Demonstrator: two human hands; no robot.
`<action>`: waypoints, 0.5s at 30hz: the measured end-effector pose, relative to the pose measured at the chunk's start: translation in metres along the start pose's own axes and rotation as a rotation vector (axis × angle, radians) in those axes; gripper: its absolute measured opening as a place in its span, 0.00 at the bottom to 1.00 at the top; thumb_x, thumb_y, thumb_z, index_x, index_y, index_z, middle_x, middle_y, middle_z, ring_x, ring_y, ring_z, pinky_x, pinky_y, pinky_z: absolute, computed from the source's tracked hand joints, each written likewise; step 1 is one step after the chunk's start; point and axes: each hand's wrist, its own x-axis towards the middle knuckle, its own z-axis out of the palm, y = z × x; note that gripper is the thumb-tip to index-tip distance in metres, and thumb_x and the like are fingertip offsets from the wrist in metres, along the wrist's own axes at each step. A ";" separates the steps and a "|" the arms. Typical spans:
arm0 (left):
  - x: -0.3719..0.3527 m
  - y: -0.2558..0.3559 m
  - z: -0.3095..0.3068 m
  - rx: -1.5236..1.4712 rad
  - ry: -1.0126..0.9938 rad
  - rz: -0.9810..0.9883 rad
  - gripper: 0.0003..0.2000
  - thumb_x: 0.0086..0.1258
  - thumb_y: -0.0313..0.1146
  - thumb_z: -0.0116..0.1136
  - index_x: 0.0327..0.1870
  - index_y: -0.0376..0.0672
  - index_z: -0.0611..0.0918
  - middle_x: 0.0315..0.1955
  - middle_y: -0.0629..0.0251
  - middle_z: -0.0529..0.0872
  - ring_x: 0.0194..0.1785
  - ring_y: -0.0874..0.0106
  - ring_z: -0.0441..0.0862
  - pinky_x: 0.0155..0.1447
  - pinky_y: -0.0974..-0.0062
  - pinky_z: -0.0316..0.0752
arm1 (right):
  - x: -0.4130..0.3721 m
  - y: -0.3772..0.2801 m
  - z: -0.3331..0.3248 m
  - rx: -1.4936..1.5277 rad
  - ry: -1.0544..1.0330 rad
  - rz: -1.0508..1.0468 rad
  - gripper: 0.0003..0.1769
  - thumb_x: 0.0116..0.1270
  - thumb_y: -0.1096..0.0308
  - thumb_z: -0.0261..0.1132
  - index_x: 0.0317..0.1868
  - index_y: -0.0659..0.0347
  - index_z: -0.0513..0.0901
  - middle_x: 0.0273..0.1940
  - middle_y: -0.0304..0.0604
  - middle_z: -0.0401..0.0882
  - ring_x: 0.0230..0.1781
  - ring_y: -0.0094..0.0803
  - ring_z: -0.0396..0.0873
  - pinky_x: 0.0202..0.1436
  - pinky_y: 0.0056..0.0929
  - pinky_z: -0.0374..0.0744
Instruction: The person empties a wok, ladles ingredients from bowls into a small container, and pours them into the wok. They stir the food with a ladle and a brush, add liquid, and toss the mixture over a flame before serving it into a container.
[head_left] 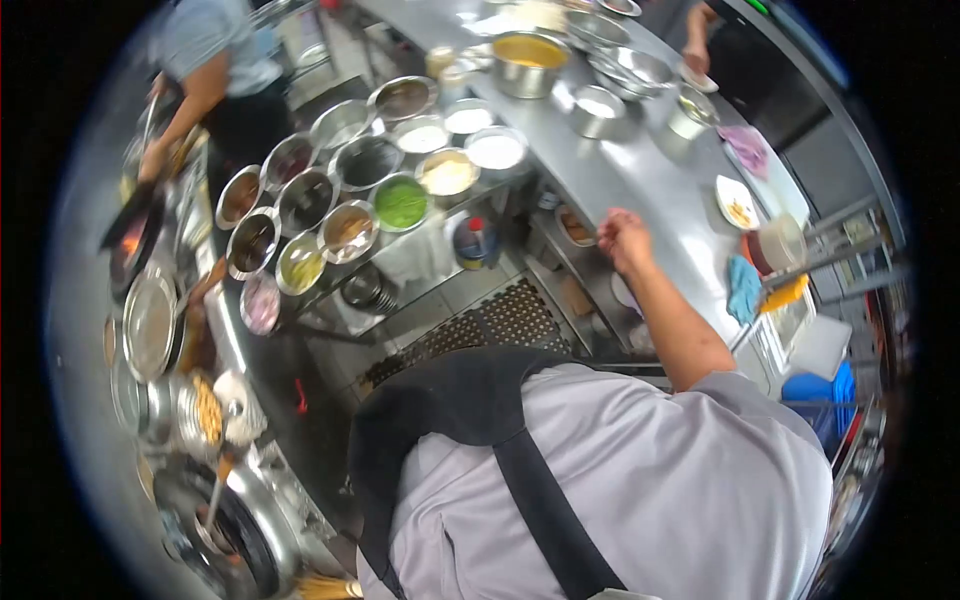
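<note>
Head view: I see the right hand above the left edge of the steel counter, fingers loosely bent; gripping anything, I cannot tell. White dish: near the right edge.

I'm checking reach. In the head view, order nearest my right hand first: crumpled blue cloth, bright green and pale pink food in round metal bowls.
1. Blue cloth, right side.
2. Green food, left.
3. Pink food, farther left.
</note>
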 end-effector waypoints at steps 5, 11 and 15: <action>0.044 0.087 0.009 0.106 -0.060 0.091 0.37 0.56 0.40 0.70 0.66 0.36 0.67 0.53 0.40 0.83 0.57 0.49 0.82 0.60 0.61 0.76 | 0.099 -0.086 -0.154 0.111 0.295 -0.036 0.06 0.71 0.68 0.58 0.47 0.56 0.75 0.30 0.39 0.77 0.27 0.28 0.78 0.28 0.29 0.79; 0.064 0.150 0.024 0.142 -0.052 0.095 0.37 0.56 0.40 0.70 0.66 0.36 0.67 0.53 0.41 0.83 0.57 0.49 0.82 0.59 0.62 0.76 | 0.210 -0.163 -0.178 -0.473 0.252 -0.095 0.24 0.65 0.65 0.64 0.61 0.55 0.72 0.35 0.39 0.78 0.32 0.30 0.79 0.32 0.34 0.80; 0.065 0.172 0.024 0.124 0.006 0.070 0.37 0.56 0.39 0.70 0.66 0.36 0.68 0.53 0.41 0.83 0.57 0.50 0.82 0.59 0.62 0.76 | 0.293 -0.202 -0.161 -1.124 0.409 -0.341 0.37 0.62 0.64 0.67 0.72 0.53 0.65 0.46 0.52 0.83 0.42 0.47 0.83 0.44 0.45 0.82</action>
